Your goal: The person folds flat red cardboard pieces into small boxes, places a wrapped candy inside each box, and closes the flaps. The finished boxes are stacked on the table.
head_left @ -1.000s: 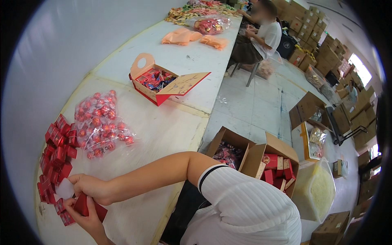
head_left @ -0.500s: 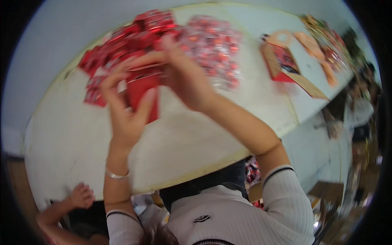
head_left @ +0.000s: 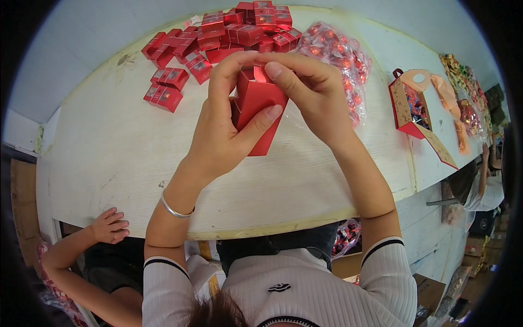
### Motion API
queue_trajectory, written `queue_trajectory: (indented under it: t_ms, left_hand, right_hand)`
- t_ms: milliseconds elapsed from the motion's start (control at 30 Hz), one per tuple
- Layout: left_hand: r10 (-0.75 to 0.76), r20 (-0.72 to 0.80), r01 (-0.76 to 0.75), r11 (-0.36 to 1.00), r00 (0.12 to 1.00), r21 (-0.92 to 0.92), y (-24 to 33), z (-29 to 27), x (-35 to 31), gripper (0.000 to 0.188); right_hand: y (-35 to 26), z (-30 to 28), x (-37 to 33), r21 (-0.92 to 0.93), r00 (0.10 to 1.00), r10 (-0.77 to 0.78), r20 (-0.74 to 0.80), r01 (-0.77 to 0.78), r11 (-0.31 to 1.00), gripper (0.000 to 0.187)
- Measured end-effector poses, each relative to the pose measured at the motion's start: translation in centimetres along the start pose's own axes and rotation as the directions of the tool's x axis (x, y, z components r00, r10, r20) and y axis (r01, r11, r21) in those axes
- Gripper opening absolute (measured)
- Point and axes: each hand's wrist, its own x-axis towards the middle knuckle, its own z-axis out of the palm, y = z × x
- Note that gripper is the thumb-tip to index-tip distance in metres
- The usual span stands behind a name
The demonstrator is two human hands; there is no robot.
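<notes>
Above the middle of the table I hold a small red cardboard box in both hands, its long side toward me. My left hand wraps around its left side, thumb lying across the front face. At the top end, my right hand presses its thumb and fingers on the flaps, which look partly folded. What is inside the box is hidden. Beyond my hands lies a heap of red gift boxes with small clear windows. Right of the heap is a clear plastic bag of shiny red wrapped balls.
An opened decorated carton with dark packets stands at the right, beside peach-coloured pieces and piled colourful packets. Another person's hand rests on the table's near left edge. Cardboard cartons sit on the floor at the right.
My head view has shifted, so the table's contents appear further right and are sharper. My right hand has come down from above the box onto its top flaps; my left still grips it.
</notes>
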Motion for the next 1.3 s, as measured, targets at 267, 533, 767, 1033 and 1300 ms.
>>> queue_trajectory:
  t_ms: [267,533,767,1033,1300]
  left_hand:
    - [-0.143,0.020,0.144,0.985,0.990,-0.098,0.3,-0.5,-0.2,0.051]
    - [-0.231,-0.023,0.222,0.953,0.973,-0.209,-1.0,-1.0,-0.2,0.036]
    - [0.275,-0.237,-0.024,0.698,0.932,0.716,-6.5,-4.3,2.7,0.047]
    - [-0.200,0.118,0.049,0.673,0.973,0.738,-7.7,-2.1,2.1,0.065]
    - [-0.521,0.343,0.121,0.667,0.781,0.736,2.2,-0.5,-13.7,0.066]
  right_hand:
    - [0.4,0.4,-0.3,-0.129,0.991,-0.129,0.033,0.132,0.983,0.015]
    - [1.2,1.9,-1.7,-0.255,0.987,-0.077,0.138,0.110,0.960,0.037]
    - [-0.4,-3.9,-0.9,-0.725,0.981,-0.171,0.087,0.180,0.665,0.065]
    - [3.3,-8.1,-9.3,-0.978,0.978,0.070,0.199,0.193,0.081,0.069]
    - [7.2,-11.2,-7.6,-0.924,0.935,-0.041,0.353,0.355,0.140,0.031]
